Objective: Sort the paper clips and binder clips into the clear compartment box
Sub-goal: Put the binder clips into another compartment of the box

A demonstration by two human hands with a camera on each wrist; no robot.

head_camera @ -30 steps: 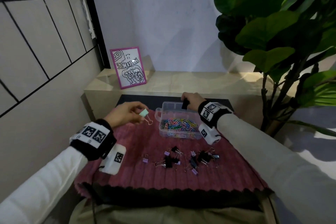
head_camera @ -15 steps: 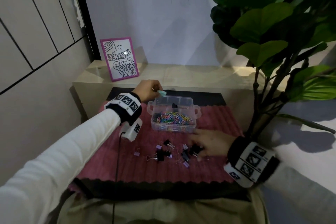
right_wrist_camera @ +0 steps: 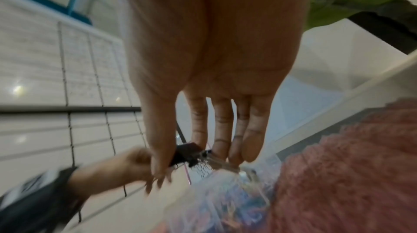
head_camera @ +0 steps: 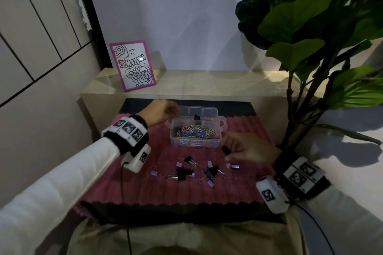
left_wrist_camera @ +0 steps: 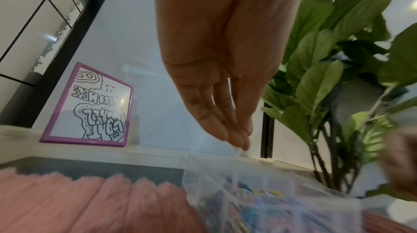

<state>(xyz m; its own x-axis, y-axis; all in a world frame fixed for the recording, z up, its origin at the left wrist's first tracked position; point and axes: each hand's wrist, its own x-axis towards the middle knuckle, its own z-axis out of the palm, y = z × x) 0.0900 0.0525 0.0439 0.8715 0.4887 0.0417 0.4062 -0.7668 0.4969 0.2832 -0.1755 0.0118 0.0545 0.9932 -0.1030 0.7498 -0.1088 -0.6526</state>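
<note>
A clear compartment box (head_camera: 219, 130) stands on the pink ribbed mat (head_camera: 145, 188). Its front part is full of coloured paper clips (head_camera: 194, 132), and a black binder clip (head_camera: 196, 117) lies in a back compartment. My left hand (head_camera: 165, 109) hovers over the box's back-left corner (left_wrist_camera: 203, 170) with its fingertips (left_wrist_camera: 239, 140) bunched together. Only a pale sliver of the mint binder clip shows under them. Just right of the box front, my right hand (head_camera: 244, 149) pinches a black binder clip (head_camera: 226, 149) (right_wrist_camera: 187, 153) between thumb and fingers. Several black and lilac binder clips (head_camera: 196, 170) lie loose on the mat.
A pink-framed drawing (head_camera: 133, 65) leans on the beige ledge (head_camera: 207, 83) behind the mat. A large leafy plant (head_camera: 310, 47) stands close on the right, and a tiled wall runs along the left. Cables hang from both wrist cameras.
My left hand carried the mint clip from left of the box to its back-left corner. My right hand left the box's back, dropped to the pile and lifted a black clip.
</note>
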